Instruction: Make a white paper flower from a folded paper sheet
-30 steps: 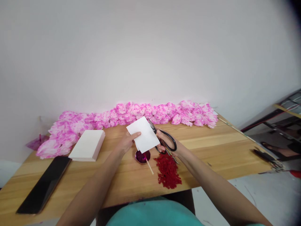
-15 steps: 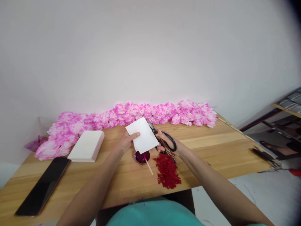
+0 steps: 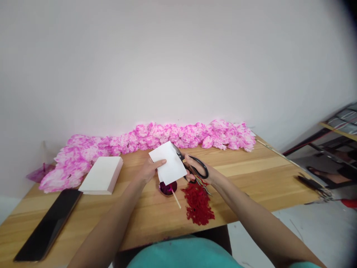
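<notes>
Pinched at its left edge, a white sheet of paper (image 3: 171,165) is in my left hand (image 3: 150,168), thumb on top; a second layer shows at its lower left edge. My right hand (image 3: 199,169) grips black-handled scissors (image 3: 201,166), whose blades lie at the sheet's upper right edge and run partly behind it. Under the paper stands a small bowl of dark magenta liquid (image 3: 167,189) with a pale stick (image 3: 176,199) leaning out. Beside it lies a heap of red curly strands (image 3: 199,206), with thin wire-like pieces at its top near my right hand.
Pink and white ruffled paper flowers (image 3: 167,134) line the wall side of the wooden table (image 3: 240,175). On the left are a thick stack of white paper (image 3: 102,175) and a black phone (image 3: 48,225). A dark-handled tool (image 3: 312,184) lies at the right edge. A person's foot (image 3: 325,175) shows beyond.
The scissors' blades have closed somewhat and sit further behind the sheet's edge. The paper has tilted slightly. My hands have hardly moved; the whole view has shifted a little.
</notes>
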The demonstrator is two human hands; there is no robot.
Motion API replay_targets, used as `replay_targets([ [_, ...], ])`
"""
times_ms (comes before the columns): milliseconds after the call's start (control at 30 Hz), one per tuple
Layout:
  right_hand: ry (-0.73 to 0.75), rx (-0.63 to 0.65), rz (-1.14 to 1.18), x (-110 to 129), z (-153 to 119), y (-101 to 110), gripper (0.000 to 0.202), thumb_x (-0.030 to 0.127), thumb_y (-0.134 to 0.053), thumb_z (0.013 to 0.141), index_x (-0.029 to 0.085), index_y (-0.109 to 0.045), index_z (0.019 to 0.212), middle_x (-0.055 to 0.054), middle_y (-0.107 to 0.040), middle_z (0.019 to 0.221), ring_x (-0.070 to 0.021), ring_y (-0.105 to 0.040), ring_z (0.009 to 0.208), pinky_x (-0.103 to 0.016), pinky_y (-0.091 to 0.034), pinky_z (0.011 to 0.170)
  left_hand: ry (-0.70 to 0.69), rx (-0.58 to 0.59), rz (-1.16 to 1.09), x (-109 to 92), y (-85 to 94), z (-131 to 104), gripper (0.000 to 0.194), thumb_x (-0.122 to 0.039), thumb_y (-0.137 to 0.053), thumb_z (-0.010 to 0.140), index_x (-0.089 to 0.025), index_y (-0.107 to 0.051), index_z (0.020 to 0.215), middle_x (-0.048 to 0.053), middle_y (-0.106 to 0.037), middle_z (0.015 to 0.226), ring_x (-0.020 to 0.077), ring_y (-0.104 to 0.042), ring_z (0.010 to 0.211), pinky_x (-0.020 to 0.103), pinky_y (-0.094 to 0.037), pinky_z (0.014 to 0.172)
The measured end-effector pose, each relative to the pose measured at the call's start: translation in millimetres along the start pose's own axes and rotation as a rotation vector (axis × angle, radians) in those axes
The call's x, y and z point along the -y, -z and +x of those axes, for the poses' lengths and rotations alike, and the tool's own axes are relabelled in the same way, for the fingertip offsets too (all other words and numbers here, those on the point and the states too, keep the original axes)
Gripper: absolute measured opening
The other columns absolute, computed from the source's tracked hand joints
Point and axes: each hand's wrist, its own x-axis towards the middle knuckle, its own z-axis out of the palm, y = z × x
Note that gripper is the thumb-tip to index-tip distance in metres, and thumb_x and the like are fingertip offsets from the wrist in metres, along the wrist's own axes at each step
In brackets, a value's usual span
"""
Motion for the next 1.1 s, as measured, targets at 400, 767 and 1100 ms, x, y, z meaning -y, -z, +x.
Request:
replay_targets([
  [400,0.109,-0.063,0.016,-15.2,8.1,2.9,0.043,0.061,-0.05,0.089,0.02,-0.05,0.081,0.008,-0.045,0.051,-0.0047,-0.033,0.036,-0.019,-0.035,0.038,0.037,-0.001,-0.045,-3.8,-4.8,-1.5,0.049,-0.029,-0.09,0.056,-0.012,-0.072,0.098,0.01,-0.075,0.097,0.0213,-0.069,0.08,0.033,-0.055,0.077],
  [767,0.084,-0.092,-0.015,-9.1,5.4,0.3,0.053,0.069,-0.048,0.086,0.019,-0.049,0.07,0.007,-0.042,0.045,-0.0057,-0.034,0.035,-0.019,-0.032,0.037,0.006,-0.002,-0.034,-3.4,-5.3,-0.7,0.051,-0.027,-0.09,0.056,-0.012,-0.07,0.1,0.011,-0.074,0.1,0.0224,-0.069,0.084,0.034,-0.055,0.079],
  [1100,0.021,-0.113,-0.04,-11.8,10.4,3.9,0.061,0.076,-0.044,0.083,0.019,-0.05,0.063,0.004,-0.045,0.043,-0.0061,-0.038,0.036,-0.018,-0.029,0.036,0.011,0.047,-0.009,-1.8,-4.7,-1.1,0.049,-0.028,-0.088,0.059,-0.013,-0.07,0.102,0.01,-0.074,0.102,0.0221,-0.069,0.086,0.034,-0.055,0.079],
])
